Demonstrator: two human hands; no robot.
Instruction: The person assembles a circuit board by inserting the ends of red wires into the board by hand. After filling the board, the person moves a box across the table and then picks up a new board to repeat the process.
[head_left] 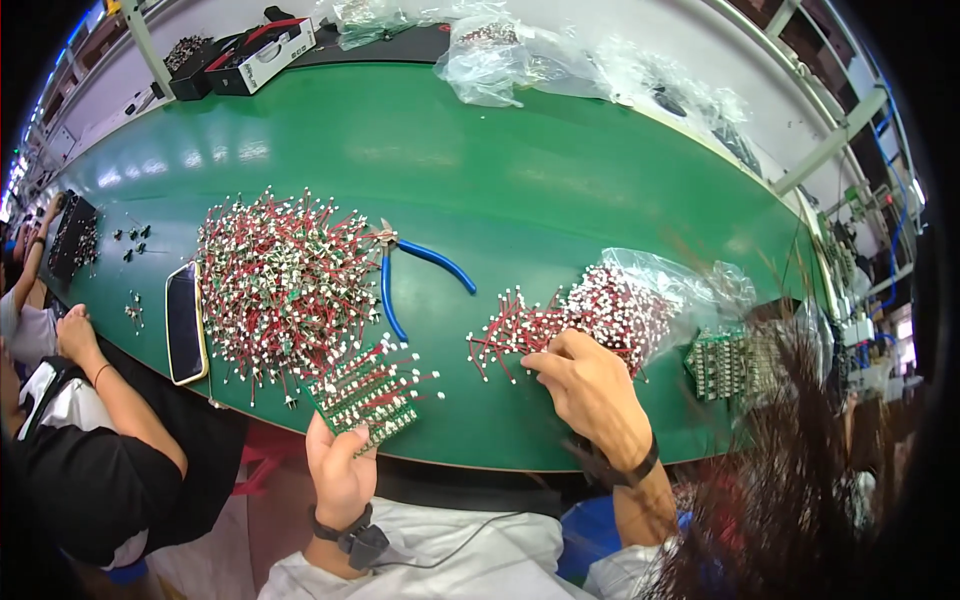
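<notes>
My left hand (340,465) grips a green circuit board panel (385,424) by its lower left corner, thumb on top. Rows of white connectors line the panel, and short red wires with white plugs stick out from its upper part. My right hand (590,390) is at the near edge of a loose heap of red wires with white plugs (610,310), thumb and forefinger closed together. Whether a wire is between those fingertips is too small to tell. Left of the panel lies a big pile of small wired boards (285,280), its near edge partly behind the panel.
Blue-handled cutters (388,285) lie open beside the big pile; a phone (184,325) lies at its left. A clear plastic bag (690,290) and stacked board panels (725,365) are to the right. Another person's arm (125,390) rests at the far left. Bags and a box (262,58) line the back.
</notes>
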